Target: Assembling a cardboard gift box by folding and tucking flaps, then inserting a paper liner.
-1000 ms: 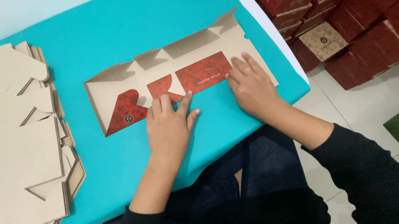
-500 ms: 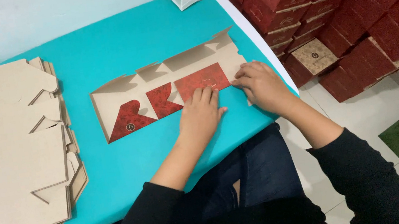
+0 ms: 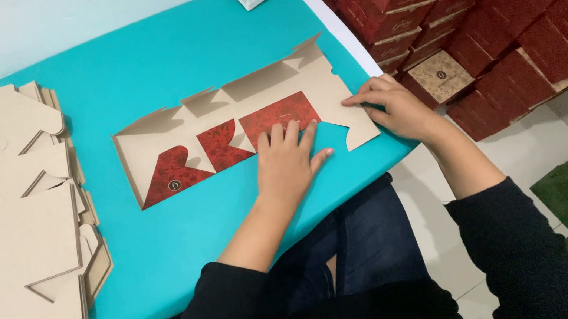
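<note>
Head cam, my read: folding step on flat box blank (image 3: 241,124). Left hand (image 3: 288,162) flat, pinning red flap; right hand (image 3: 396,105) fingers spread on end flap. Next probably needs firm crease.

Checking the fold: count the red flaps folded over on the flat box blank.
3. Left flap near the blank's left end, middle flap, right flap partly under the left hand.

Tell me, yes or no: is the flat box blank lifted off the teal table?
No, the box blank lies flat on the teal table, pressed by the left hand and right hand.
</note>
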